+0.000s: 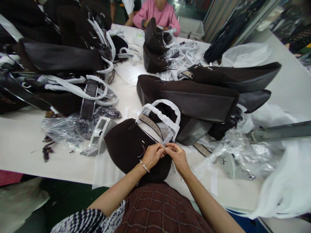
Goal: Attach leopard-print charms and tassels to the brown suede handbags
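A dark brown handbag [123,142] lies on the table right in front of me, its handles [167,116] wrapped in white material. My left hand [153,156] and my right hand [177,157] meet at the base of one handle, near the bag's opening. Both sets of fingers are pinched together there. What sits between the fingertips is too small to make out; it may be part of the white wrapping. A tape dispenser [98,137] stands just left of the bag.
Stacked dark handbags [199,100] lie behind and to the right, with more bags [60,60] piled at the left. Clear plastic [68,129] and chain pieces [47,149] are near the dispenser. White plastic sheeting [289,178] covers the right. A person in a pink top [145,13] sits opposite.
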A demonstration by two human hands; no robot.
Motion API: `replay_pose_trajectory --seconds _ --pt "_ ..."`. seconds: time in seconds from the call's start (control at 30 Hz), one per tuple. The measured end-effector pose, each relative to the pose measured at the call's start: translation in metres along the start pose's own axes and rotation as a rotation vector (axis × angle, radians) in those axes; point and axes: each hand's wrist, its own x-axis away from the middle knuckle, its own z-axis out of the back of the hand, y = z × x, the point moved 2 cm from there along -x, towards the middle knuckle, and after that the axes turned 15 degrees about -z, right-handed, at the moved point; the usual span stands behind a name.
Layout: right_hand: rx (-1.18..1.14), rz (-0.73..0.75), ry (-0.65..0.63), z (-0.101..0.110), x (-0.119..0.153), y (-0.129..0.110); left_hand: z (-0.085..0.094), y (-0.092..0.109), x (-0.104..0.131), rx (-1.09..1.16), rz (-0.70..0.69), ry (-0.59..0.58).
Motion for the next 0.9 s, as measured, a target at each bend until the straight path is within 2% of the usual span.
replay_pose_trajectory --seconds 0.1,0.2,0.33,0.57,0.7,0.8,0.87,0.9 --pt "0.011 -0.043 -0.096 0.004 0.0 -0.003 0.0 0.0 0.003 -0.038 -0.022 -0.047" --pt "0.05 -0.076 -0.126 0.008 0.001 -0.003 -0.001 -0.002 0.005 -0.103 -0.029 -0.053" --pt "0.06 -0.04 -0.059 0.008 0.001 -0.001 -0.005 -0.002 0.003 -0.176 -0.065 -0.049" --pt "0.117 0.045 0.039 -0.006 0.009 -0.002 -0.007 0.003 0.001 -0.243 -0.067 -0.035" --pt "0.285 0.083 0.085 0.004 0.005 -0.008 -0.008 0.004 -0.001 -0.257 -0.052 -0.026" --pt "0.387 0.092 0.203 0.025 -0.003 -0.004 0.003 0.011 -0.004 -0.127 -0.019 0.013" --pt "0.44 0.002 0.278 0.035 -0.008 0.01 0.018 0.02 -0.004 -0.072 -0.002 0.074" --pt "0.467 -0.073 0.249 0.035 -0.011 0.02 0.028 0.024 -0.004 -0.062 0.003 0.112"
